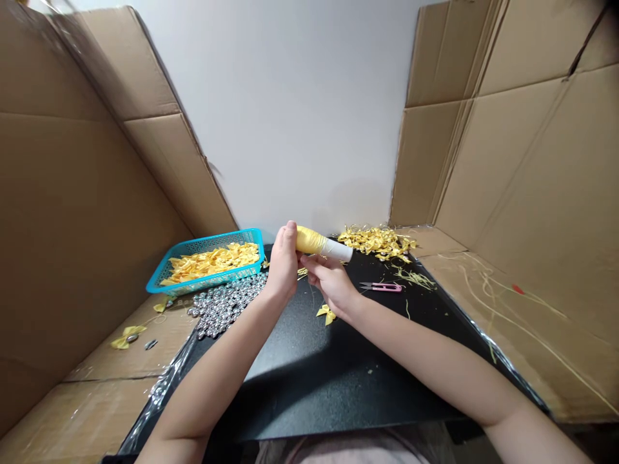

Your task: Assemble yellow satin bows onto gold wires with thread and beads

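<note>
My left hand is wrapped round a spool of yellow thread, its white tube end tilted down to the right, above the black table. My right hand is closed just below the spool, thumb and fingers pinched together close to the left hand. Whatever lies in that pinch is too small or hidden to make out. A yellow ribbon bow shows just under the right hand, close to the wrist. To the right of the hands, pink-handled thread snips lie on the table.
A turquoise basket of yellow bows stands at the left, with many silver beads before it. Finished-looking bows with beads form a pile at the back right, near thread scraps. Cardboard walls flank both sides.
</note>
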Available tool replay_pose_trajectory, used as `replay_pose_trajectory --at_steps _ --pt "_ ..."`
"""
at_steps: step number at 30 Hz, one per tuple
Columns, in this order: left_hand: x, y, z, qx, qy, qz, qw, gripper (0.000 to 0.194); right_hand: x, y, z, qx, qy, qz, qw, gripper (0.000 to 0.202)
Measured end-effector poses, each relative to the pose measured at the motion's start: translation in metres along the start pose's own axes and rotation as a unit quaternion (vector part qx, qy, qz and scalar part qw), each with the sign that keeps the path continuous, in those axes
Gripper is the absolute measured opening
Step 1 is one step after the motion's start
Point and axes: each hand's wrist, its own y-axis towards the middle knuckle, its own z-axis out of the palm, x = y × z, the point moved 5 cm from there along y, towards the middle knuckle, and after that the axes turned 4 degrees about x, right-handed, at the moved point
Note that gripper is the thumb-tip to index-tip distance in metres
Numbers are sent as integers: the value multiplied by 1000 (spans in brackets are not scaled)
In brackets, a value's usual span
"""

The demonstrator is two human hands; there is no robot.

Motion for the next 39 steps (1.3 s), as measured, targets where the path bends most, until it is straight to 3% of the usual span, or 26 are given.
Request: replay_pose_trajectory --at_steps 7,11,13,16,17,19,22,26,29,32,34,39 --pt "1 4 -1 4 -7 -4 1000 49 -4 -1 -2 1 -22 -25 999 35" --pt "-6 12 -8 8 26 72 997 43 -3 -9 4 38 -171 -53 983 27" --pt "-10 15 -10 23 60 100 993 40 2 -16 11 90 -311 -73 943 25" --pt "-15 16 -9 60 99 121 986 37 22 -30 25 182 -491 -127 842 28" --pt "-16 16 -8 74 105 127 983 36 31 -35 29 212 -520 -142 815 28" --pt "-17 15 -6 106 116 128 979 33 50 -42 34 279 -523 -151 791 28" --pt "-14 14 -3 171 139 96 971 32 80 -43 29 369 -443 -116 809 27" --pt "-10 10 1 289 210 58 932 29 118 -21 -3 309 -308 -80 896 28" --pt "-6 4 4 385 253 28 887 28 135 -7 -30 266 -211 -53 939 26" --pt "-7 -4 9 434 279 33 856 22 142 4 -49 239 -182 -59 952 23" --pt "-7 -8 13 444 270 46 853 19 138 15 -58 205 -202 -75 955 23" --pt "-9 -9 18 401 173 84 896 22 103 46 -75 91 -353 -112 925 29"
